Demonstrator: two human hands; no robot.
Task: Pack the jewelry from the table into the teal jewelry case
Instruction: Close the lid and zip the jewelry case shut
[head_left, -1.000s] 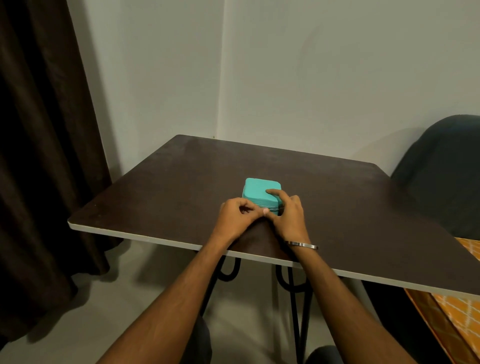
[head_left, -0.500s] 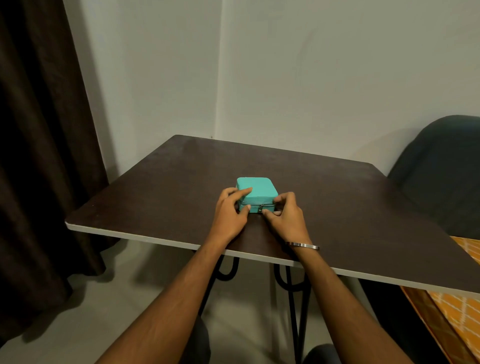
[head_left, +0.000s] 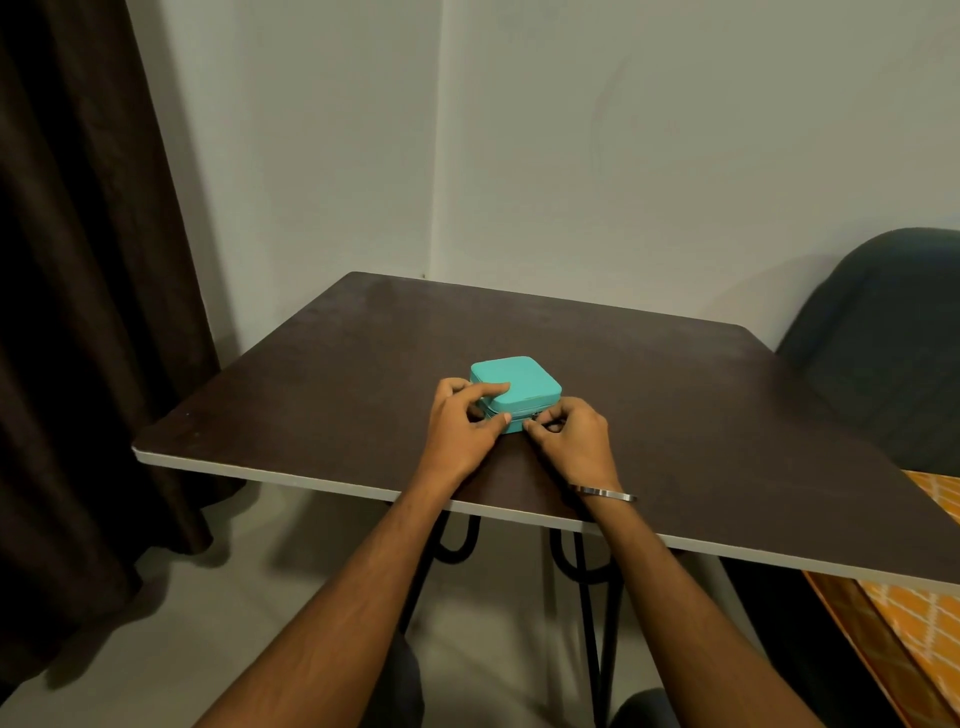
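Two hands at one closed teal jewelry case (head_left: 517, 387), set on dark worktop (head_left: 727, 426) near front edge. Left hand (head_left: 460, 431) curled round case's left corner, forefinger across lid. Right hand (head_left: 571, 441) pinched zipper pull (head_left: 531, 415) at front seam. Contents hidden. Steel bangle (head_left: 602, 492) on right wrist.

The teal jewelry case (head_left: 522, 383) is a small, square box with rounded corners, lying flat and closed on the dark brown table top, near its front edge. A zipper seam runs along its near side wall, with a small metal zipper pull (head_left: 533, 414) on that seam.
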